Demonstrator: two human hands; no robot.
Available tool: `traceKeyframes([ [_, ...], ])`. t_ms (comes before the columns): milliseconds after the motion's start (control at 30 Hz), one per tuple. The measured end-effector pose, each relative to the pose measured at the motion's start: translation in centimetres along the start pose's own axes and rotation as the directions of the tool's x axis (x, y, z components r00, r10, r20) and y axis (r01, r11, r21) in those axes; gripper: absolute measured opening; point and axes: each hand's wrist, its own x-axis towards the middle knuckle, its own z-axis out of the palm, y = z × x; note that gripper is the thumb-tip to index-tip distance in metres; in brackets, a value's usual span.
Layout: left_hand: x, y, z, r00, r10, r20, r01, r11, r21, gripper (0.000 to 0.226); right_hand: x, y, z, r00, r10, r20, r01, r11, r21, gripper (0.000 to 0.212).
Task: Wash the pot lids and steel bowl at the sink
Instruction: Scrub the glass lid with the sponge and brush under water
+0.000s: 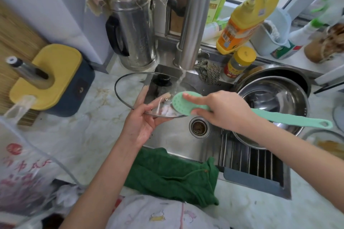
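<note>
Your left hand (pixel 141 126) grips the round glass pot lid (pixel 130 89) under the stream (pixel 181 80) so your right hand (pixel 223 111), gripping the mint-green silicone brush (pixel 181 106), scrubs and rinses.

A: Left hand (pixel 141 122) sits palm-up, thumb over the rim of the glass lid (pixel 130 87), fingers spread beneath it.

B: And the right hand (pixel 221 111) stretches across from the right, forefinger straight along the green brush (pixel 290 120), other fingers wrapped round its handle. Both forearms bare.
</note>
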Motion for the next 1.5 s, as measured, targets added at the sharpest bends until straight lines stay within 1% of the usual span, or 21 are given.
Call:
traceKeyframes([
  [33, 0.0, -0.1, 0.1, 1.0, -0.005, 0.004, 0.005, 1.0, -0.002, 0.063, 0.0, -0.1, 0.0, 1.0, -0.013, 0.002, 0.013, 1.0, -0.003, 0.05],
  [133, -0.1, -0.1, 0.3, 1.0, -0.01, 0.001, 0.01, 1.0, 0.005, 0.062, 0.0, 0.6, -0.4, 0.996, 0.084, -0.033, -0.084, 0.996, -0.004, 0.049],
  [267, -0.1, -0.3, 0.3, 1.0, -0.018, 0.01, 0.019, 1.0, -0.008, 0.061, -0.4, -0.5, 0.0, 1.0, -0.008, -0.016, 0.009, 1.0, 0.015, 0.048],
  [367, -0.1, -0.4, 0.3, 0.999, -0.028, 0.017, 0.027, 1.0, 0.004, 0.061, -0.3, 0.4, 0.1, 0.992, 0.107, -0.062, -0.105, 0.994, 0.04, 0.048],
  [467, -0.1, -0.3, 0.1, 1.0, -0.01, 0.026, 0.009, 0.999, 0.036, 0.061, -0.7, -1.1, 0.6, 0.998, -0.013, -0.063, 0.018, 0.996, 0.082, 0.048],
  [500, -0.2, -0.2, 0.1, 0.999, -0.013, 0.033, 0.012, 0.999, 0.038, 0.062, -0.5, -1.1, 0.9, 0.997, 0.0, -0.071, 0.008, 0.994, 0.108, 0.048],
  [567, -0.3, -0.2, -0.2, 0.998, -0.035, 0.052, 0.034, 0.999, 0.018, 0.062, 0.6, 0.9, 2.5, 0.978, 0.197, -0.065, -0.183, 0.969, 0.168, 0.048],
  [633, -0.4, -0.1, -0.9, 0.995, -0.045, 0.091, 0.043, 0.999, 0.023, 0.068, 1.9, 3.3, 4.1, 0.906, 0.423, 0.02, -0.407, 0.857, 0.316, 0.047],
  [700, -0.6, 0.0, -1.8, 0.99, -0.049, 0.135, 0.042, 0.998, 0.051, 0.074, 3.1, 3.8, 5.2, 0.86, 0.501, 0.096, -0.482, 0.735, 0.478, 0.047],
  [767, -0.7, -0.1, -1.7, 0.99, -0.05, 0.135, 0.04, 0.997, 0.072, 0.075, 4.2, 2.5, 5.3, 0.856, 0.507, 0.098, -0.467, 0.679, 0.566, 0.048],
  [833, -0.9, -0.2, -0.9, 0.994, -0.051, 0.099, 0.048, 0.998, 0.039, 0.071, 4.2, 0.2, 5.0, 0.886, 0.458, 0.071, -0.396, 0.67, 0.628, 0.047],
  [933, -0.7, -0.6, -1.2, 0.997, -0.048, 0.053, 0.05, 0.999, -0.021, 0.072, 1.9, -3.8, 4.3, 0.965, 0.252, 0.068, -0.227, 0.68, 0.697, 0.044],
  [967, -0.6, -0.7, -1.4, 0.998, -0.046, 0.035, 0.047, 0.998, -0.033, 0.075, 1.4, -4.3, 4.2, 0.977, 0.202, 0.064, -0.192, 0.716, 0.672, 0.044],
  [1000, -0.5, -0.8, -1.5, 0.999, -0.046, 0.016, 0.047, 0.999, -0.027, 0.077, 1.3, -4.0, 4.1, 0.976, 0.21, 0.052, -0.195, 0.751, 0.631, 0.044],
  [1100, -0.1, -0.7, -1.3, 0.999, -0.046, 0.003, 0.046, 0.999, -0.016, 0.075, 1.8, -2.1, 3.4, 0.919, 0.394, -0.025, -0.324, 0.789, 0.521, 0.045],
  [1133, 0.0, -0.8, -1.2, 0.999, -0.046, 0.003, 0.046, 0.999, -0.026, 0.074, 1.4, -2.4, 3.2, 0.916, 0.398, -0.041, -0.321, 0.791, 0.52, 0.046],
  [1233, 0.0, -0.7, -0.9, 0.999, -0.041, -0.002, 0.04, 0.997, -0.06, 0.071, 0.1, -4.5, 3.1, 0.959, 0.279, -0.043, -0.226, 0.849, 0.477, 0.048],
  [1300, 0.0, -0.8, -0.8, 0.999, -0.039, 0.0, 0.039, 0.998, -0.056, 0.072, 0.4, -3.1, 3.1, 0.931, 0.361, -0.06, -0.308, 0.861, 0.404, 0.047],
  [1367, 0.0, -0.8, -0.7, 0.999, -0.04, 0.014, 0.04, 0.998, -0.058, 0.069, 0.4, -2.5, 3.2, 0.898, 0.435, -0.067, -0.373, 0.833, 0.408, 0.047],
  [1433, 0.1, -0.8, -0.9, 0.999, -0.035, 0.012, 0.035, 0.998, -0.046, 0.066, -0.2, -3.9, 3.5, 0.942, 0.317, -0.113, -0.246, 0.878, 0.411, 0.049],
  [1500, 0.1, -0.9, -0.7, 0.999, -0.035, 0.014, 0.036, 0.998, -0.049, 0.07, -0.7, -4.1, 3.7, 0.947, 0.25, -0.202, -0.163, 0.915, 0.369, 0.049],
])
